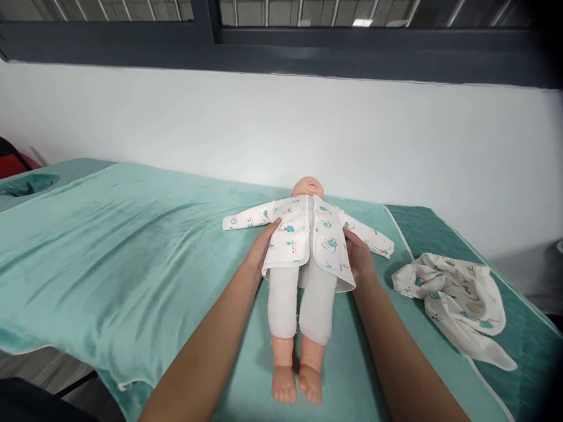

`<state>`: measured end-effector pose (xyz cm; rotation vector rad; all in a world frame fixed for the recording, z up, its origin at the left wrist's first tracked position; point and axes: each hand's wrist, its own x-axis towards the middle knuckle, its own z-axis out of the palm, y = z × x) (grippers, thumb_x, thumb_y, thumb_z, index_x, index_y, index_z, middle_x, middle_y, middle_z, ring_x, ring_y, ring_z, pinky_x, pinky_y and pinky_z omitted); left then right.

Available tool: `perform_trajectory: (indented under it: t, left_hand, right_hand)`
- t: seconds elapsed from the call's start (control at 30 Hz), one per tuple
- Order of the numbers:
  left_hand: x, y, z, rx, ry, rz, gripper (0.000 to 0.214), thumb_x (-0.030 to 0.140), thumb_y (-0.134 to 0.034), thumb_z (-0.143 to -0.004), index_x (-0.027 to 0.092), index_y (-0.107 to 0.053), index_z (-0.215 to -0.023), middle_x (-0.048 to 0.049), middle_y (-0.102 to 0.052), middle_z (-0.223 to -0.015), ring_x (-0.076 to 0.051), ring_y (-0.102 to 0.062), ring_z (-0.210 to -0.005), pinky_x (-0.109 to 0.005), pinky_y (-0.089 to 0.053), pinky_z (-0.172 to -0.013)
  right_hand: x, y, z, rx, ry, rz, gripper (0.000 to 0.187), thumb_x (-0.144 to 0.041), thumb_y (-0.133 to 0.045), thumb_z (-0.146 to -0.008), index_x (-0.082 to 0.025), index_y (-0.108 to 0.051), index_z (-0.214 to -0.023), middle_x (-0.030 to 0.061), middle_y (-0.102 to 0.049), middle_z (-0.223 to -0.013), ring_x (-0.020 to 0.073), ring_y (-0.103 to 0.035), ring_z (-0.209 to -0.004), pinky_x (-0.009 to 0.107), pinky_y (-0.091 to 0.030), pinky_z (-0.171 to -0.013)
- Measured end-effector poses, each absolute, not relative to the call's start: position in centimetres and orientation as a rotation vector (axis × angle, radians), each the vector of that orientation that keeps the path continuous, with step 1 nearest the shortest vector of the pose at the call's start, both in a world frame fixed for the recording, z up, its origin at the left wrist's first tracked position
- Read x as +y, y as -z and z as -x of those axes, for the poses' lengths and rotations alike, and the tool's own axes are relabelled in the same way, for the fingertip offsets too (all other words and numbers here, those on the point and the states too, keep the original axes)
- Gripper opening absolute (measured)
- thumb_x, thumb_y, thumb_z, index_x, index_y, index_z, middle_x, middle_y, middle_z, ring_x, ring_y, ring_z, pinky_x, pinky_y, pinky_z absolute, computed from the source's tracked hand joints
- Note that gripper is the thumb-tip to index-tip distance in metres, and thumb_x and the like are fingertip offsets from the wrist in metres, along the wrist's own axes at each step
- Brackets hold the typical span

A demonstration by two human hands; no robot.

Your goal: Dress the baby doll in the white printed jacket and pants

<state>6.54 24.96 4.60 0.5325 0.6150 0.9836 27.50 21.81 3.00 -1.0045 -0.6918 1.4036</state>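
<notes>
Left hand and right hand sit one at each side of the doll, thumbs laid against its patterned jacket. Both are partly curled, but the fingers run out of sight behind the cloth, so I cannot tell how far they close or whether they truly grip. The doll lies on its back before me, feet toward me and head close to the wall. Its jacket fronts part down the middle, and both sleeves spread outward; no doll hand shows at either cuff.

What could go wrong, I judge, is mostly a matter of pulling — if I tug unevenly, the jacket may twist or ride up, and lifting by cloth alone could let the body slip. Pushing away from me could knock the head against the wall.

To my right, just beyond the right sleeve, a crumpled patterned garment could snag a wide sweep of that arm. Leftward the green cloth stretches broad and lightly wrinkled, giving me more room — until its near edge drops toward the floor. Past the wall's top runs a dark window frame, well out of reach of this work.
</notes>
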Motion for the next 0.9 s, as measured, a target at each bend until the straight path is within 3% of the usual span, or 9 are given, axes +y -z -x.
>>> perform_trajectory:
  t: [0.17,0.33,0.53,0.67,0.9]
  left_hand:
    - [25.5,-4.3,-6.1,0.569,-0.996,-0.477,0.047,0.043,-0.062,-0.088,0.012,-0.063,-0.123,-0.0124,-0.073,-0.118,-0.028,-0.069,-0.110,-0.042,-0.053,-0.103]
    - [27.4,-3.9,-4.3,0.599,-1.239,-0.384,0.039,0.040,-0.058,-0.092,0.010,-0.061,-0.117,-0.0155,-0.070,-0.118,-0.026,-0.067,-0.113,-0.039,-0.052,-0.104]
    - [29.7,-3.9,-0.4,0.632,-1.419,-0.308,0.027,0.034,-0.056,-0.095,0.012,-0.061,-0.109,-0.0153,-0.070,-0.114,-0.024,-0.066,-0.114,-0.039,-0.054,-0.102]
    - [30.8,-3.9,1.1,0.668,-1.555,-0.290,0.013,0.025,-0.053,-0.096,0.015,-0.061,-0.095,-0.0108,-0.072,-0.104,-0.022,-0.069,-0.108,-0.043,-0.056,-0.099]
    - [31.7,-3.4,1.1,0.729,-1.766,-0.364,0.013,0.009,-0.053,-0.089,0.012,-0.063,-0.097,-0.0118,-0.072,-0.106,-0.022,-0.069,-0.107,-0.038,-0.058,-0.094]
  right_hand:
    - [22.3,-2.8,-28.0,-0.787,-1.412,1.010,0.047,-0.054,-0.046,-0.088,-0.017,-0.068,-0.106,0.0115,-0.076,-0.101,0.0340,-0.066,-0.113,0.055,-0.053,-0.096]
    - [23.1,-2.4,-29.4,-0.683,-1.450,0.884,0.043,-0.050,-0.047,-0.089,-0.017,-0.065,-0.109,0.0124,-0.074,-0.107,0.0332,-0.064,-0.116,0.059,-0.049,-0.100]
    - [23.8,-1.8,-33.8,-0.465,-1.363,0.677,0.026,-0.028,-0.046,-0.092,-0.020,-0.060,-0.113,0.0089,-0.069,-0.120,0.0236,-0.061,-0.122,0.047,-0.052,-0.103]
    - [24.3,-1.4,-36.1,-0.374,-1.223,0.732,0.021,-0.027,-0.045,-0.094,-0.022,-0.060,-0.108,0.0066,-0.070,-0.117,0.0226,-0.062,-0.119,0.047,-0.055,-0.098]
    - [25.7,-0.2,-37.5,-0.343,-1.019,0.797,0.019,-0.021,-0.044,-0.094,-0.023,-0.059,-0.105,0.0045,-0.069,-0.111,0.0202,-0.064,-0.113,0.046,-0.055,-0.098]
